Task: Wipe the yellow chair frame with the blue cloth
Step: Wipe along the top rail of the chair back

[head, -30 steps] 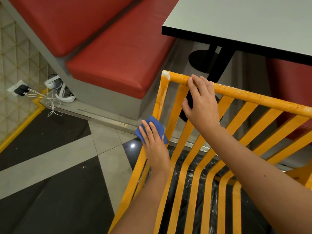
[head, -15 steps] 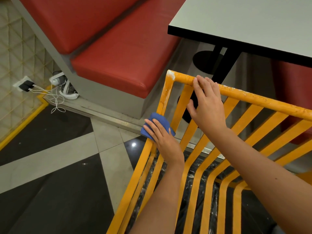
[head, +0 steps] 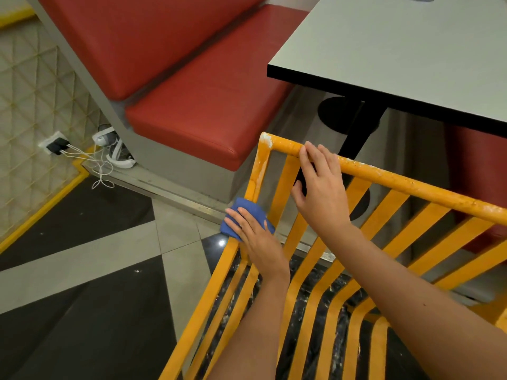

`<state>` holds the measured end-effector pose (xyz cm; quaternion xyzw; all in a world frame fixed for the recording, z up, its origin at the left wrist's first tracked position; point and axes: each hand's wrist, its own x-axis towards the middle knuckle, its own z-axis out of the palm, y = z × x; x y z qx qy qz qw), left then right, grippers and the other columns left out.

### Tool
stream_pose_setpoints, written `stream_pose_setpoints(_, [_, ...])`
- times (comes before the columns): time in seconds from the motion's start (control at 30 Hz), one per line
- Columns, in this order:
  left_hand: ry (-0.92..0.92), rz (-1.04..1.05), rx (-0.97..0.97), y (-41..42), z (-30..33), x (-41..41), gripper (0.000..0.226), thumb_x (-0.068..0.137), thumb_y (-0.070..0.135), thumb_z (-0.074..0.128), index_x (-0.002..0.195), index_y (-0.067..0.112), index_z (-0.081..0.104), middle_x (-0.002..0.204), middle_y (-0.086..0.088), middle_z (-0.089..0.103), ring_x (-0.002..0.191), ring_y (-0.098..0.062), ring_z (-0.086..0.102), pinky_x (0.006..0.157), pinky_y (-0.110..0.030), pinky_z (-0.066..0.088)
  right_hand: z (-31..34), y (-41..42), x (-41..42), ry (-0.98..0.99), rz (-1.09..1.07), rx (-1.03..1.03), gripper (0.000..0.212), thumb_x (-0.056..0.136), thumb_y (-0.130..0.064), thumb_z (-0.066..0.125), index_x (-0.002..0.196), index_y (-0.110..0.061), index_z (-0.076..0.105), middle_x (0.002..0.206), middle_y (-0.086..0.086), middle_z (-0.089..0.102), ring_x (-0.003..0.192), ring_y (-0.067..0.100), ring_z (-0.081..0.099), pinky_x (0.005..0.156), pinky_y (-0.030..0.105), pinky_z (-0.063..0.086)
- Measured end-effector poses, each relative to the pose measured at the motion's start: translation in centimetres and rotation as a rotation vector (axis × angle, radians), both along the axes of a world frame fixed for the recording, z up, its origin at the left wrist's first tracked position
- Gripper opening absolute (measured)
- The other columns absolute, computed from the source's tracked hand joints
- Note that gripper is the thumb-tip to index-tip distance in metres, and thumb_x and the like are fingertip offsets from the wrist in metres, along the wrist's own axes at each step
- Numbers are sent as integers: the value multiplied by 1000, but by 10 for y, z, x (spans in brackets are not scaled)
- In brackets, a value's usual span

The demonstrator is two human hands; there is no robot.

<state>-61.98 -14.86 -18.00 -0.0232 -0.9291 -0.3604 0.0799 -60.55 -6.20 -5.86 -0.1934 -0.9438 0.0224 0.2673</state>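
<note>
The yellow chair frame (head: 411, 185) fills the lower right, its slatted back tilted toward me and its top rail flecked with white. My left hand (head: 258, 239) presses the folded blue cloth (head: 241, 215) against the frame's left side post, about a third of the way down from the corner. My right hand (head: 321, 190) grips the top rail near its left corner, fingers over the rail and thumb behind a slat. White smears show on the post above the cloth.
A grey table (head: 397, 56) with a black edge and black pedestal stands just beyond the chair. A red padded bench (head: 208, 111) runs along the left. Plugs and white cables (head: 82, 157) and shoes lie on the floor by the wall.
My left hand has slid the blue cloth up the left side post. The right hand has kept its grip on the top rail. The camera view has shifted slightly.
</note>
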Motion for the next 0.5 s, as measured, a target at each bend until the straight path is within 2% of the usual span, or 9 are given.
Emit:
stream_pose_setpoints(0.1, [13,-3,10,11,12,-9,60,97,25,41,144,-3,16,152,-22,17,141,-37,11,115,-44,16,1,1,1,-7,2,-8,55,83,-11,58,135,1,42,139,17,47,131,35,39,111,49,31])
stream_pose_setpoints(0.2, [71,-57,-32,20,24,-18,60,97,29,37,144,-3,17,152,-23,17,141,-37,13,115,-44,19,0,3,0,-9,8,7,55,83,-10,58,135,1,43,138,17,47,130,36,40,111,49,31])
stream_pose_setpoints(0.23, [92,-74,-44,21,24,-17,60,97,28,37,144,-3,16,152,-23,17,140,-37,13,116,-42,15,-1,4,0,-12,7,14,56,83,-10,58,135,1,43,139,17,47,130,36,40,111,48,30])
stream_pose_setpoints(0.33, [138,-143,-124,10,14,-3,61,95,22,43,143,-4,16,151,-25,16,140,-38,8,115,-32,-15,-2,3,0,-3,4,24,55,84,-11,58,135,1,42,139,17,46,131,36,40,111,47,27])
stream_pose_setpoints(0.4, [117,-157,-178,1,2,8,63,93,21,48,143,-3,17,152,-23,16,140,-37,10,112,-33,-20,-2,3,0,0,6,30,54,84,-11,57,135,1,43,138,18,47,130,36,40,111,47,26])
stream_pose_setpoints(0.43, [109,-151,-184,-2,-2,10,63,93,21,49,143,-2,19,152,-22,17,141,-37,11,113,-34,-16,-2,3,0,2,9,30,54,84,-11,57,134,1,43,138,18,47,130,37,41,111,48,27])
stream_pose_setpoints(0.5, [85,-137,-178,-1,3,11,64,93,22,51,143,-2,20,152,-22,17,140,-37,13,114,-39,-1,-1,4,1,4,9,29,54,83,-11,57,134,2,43,137,19,48,129,37,41,110,49,28])
